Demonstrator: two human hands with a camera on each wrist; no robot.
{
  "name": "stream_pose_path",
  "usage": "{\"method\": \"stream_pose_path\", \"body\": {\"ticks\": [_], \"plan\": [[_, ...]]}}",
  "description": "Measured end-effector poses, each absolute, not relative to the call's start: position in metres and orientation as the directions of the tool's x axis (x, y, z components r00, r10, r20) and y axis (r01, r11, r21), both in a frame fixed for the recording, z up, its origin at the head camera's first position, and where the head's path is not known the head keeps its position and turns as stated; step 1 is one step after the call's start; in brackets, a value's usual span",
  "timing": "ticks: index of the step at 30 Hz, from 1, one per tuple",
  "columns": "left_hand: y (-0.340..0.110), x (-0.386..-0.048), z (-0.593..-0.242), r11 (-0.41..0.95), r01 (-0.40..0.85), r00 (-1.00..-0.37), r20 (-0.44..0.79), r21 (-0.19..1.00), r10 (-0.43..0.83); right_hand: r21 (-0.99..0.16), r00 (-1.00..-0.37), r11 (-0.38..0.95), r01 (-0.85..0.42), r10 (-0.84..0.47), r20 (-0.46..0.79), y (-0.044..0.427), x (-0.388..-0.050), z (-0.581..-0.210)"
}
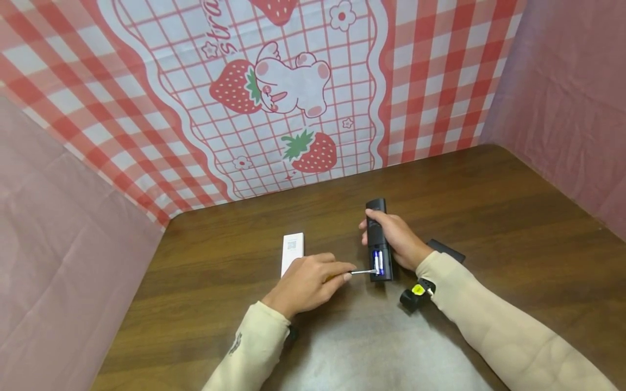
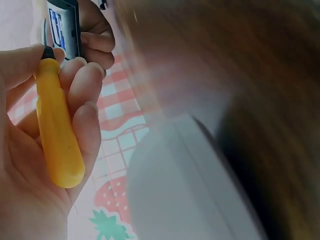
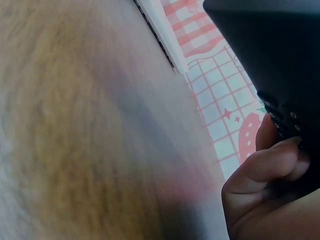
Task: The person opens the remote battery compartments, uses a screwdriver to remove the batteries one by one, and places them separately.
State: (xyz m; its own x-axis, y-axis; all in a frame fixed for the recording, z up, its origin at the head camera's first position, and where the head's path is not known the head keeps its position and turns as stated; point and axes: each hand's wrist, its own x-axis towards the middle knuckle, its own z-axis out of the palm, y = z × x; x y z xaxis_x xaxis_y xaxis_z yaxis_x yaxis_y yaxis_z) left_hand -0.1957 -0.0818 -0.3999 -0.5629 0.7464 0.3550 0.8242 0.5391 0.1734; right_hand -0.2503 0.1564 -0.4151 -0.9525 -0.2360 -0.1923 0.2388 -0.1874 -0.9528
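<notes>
So, left fingers (image 2: 86,86) around yellow handle (image 2: 59,132).

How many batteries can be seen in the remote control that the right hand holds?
2. In the head view, the left battery and the right battery lie side by side in the open compartment of the black remote.

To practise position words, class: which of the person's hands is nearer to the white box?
Left. The left hand is close to the white box, hiding its near end in the head view; the right hand is farther away, gripping the black remote.
</notes>
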Motion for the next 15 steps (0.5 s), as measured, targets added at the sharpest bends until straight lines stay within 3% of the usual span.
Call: {"method": "stream_pose_path", "body": {"ticks": [10,15], "plan": [[-0.0729,-0.1932,-0.4011,0.542,0.82,-0.564,0.427,0.185,0.707,-0.948,-0.957,-0.22,0.229,-0.23,-0.178,0.1569,-0.2523,-0.4163],[-0.0722,-0.1919,-0.4014,0.553,0.811,-0.578,0.404,0.189,0.709,-0.944,-0.955,-0.228,0.239,-0.229,-0.186,0.1566,-0.2516,-0.417]]}}
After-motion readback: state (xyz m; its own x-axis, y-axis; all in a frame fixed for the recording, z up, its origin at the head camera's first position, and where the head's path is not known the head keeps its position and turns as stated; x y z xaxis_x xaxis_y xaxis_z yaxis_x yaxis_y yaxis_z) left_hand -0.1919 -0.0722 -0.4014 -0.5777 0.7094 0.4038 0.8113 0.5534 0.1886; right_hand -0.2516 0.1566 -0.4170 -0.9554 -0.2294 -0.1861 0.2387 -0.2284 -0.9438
